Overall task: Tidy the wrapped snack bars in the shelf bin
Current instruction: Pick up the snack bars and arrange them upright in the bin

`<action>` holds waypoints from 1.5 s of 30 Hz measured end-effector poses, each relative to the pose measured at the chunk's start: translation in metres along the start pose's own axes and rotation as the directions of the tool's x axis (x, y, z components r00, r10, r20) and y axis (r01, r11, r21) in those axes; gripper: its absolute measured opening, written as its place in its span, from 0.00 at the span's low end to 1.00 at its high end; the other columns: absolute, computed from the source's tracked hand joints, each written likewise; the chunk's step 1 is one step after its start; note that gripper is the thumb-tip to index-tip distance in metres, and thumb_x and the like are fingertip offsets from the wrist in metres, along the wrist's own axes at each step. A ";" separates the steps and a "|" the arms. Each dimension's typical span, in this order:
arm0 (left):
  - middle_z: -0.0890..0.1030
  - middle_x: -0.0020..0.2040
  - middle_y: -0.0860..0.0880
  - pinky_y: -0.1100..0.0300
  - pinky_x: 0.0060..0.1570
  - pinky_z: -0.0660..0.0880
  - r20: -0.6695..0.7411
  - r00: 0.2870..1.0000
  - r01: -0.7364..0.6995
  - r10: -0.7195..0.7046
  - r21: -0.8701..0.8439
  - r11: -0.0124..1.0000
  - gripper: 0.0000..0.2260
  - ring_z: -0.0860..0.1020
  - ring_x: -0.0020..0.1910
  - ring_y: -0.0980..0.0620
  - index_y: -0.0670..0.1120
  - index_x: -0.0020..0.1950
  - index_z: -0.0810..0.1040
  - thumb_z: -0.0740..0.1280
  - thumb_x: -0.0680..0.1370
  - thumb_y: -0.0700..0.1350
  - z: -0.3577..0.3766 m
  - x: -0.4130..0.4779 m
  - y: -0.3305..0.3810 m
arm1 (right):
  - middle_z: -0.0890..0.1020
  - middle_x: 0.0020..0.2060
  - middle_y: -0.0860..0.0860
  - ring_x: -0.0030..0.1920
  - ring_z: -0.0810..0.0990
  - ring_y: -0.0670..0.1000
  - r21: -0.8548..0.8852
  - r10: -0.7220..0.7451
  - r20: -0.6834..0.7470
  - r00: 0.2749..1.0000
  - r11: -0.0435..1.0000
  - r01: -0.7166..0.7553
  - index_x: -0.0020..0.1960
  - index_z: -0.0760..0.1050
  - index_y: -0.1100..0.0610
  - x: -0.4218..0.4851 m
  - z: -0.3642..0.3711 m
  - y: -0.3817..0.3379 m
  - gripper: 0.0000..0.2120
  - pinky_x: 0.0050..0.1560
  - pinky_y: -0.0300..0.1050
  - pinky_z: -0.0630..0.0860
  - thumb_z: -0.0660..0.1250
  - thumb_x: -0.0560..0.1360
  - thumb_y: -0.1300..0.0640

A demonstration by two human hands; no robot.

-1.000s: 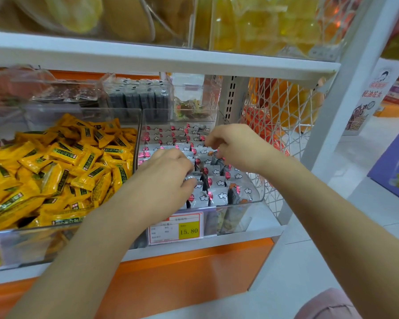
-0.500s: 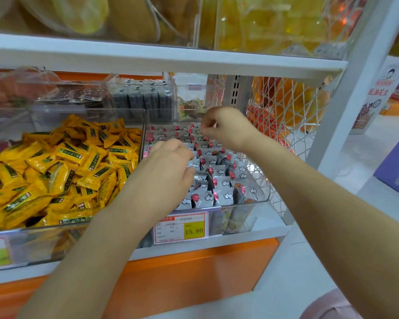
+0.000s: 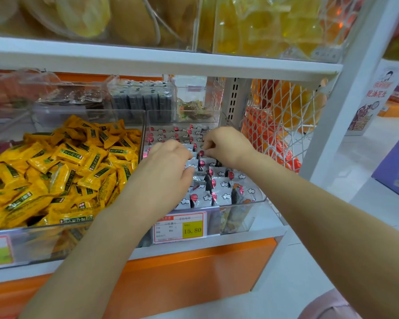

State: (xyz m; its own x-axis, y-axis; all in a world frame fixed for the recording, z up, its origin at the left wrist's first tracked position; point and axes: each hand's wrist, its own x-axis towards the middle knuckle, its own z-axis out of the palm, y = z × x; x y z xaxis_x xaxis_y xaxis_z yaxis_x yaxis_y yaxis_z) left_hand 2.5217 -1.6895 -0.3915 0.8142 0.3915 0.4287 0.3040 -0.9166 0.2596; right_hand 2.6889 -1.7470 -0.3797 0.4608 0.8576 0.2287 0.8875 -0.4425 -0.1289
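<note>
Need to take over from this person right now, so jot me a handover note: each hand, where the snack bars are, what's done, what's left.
Left hand: fingers curled over the snack bars mid-bin; whether it grips any is hidden.
Right hand: pinching the top edge of one bar, farther back.
The bars are all inside the clear bin, right of the yellow packets.
Done: back and front rows stand fairly even.
Left: the middle rows by the hands look tilted, so probably straighten those.
</note>
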 end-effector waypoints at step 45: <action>0.84 0.36 0.46 0.67 0.30 0.76 0.146 0.922 0.225 -0.359 -0.956 0.189 0.04 0.78 0.30 0.58 0.40 0.52 0.74 0.62 0.78 0.36 -0.006 0.004 0.012 | 0.81 0.35 0.54 0.35 0.82 0.52 0.990 0.357 -0.018 0.934 -0.125 0.067 0.44 0.77 0.61 -0.089 -0.020 0.002 0.06 0.43 0.41 0.80 0.64 0.74 0.70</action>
State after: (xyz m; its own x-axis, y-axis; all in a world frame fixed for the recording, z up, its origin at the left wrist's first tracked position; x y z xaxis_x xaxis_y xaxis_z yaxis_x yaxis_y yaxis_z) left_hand 2.5260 -1.6985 -0.3818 0.7140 0.6778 0.1754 -0.2321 -0.0072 0.9727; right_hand 2.6495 -1.8297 -0.3809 0.7475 0.6380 0.1847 -0.0891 0.3719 -0.9240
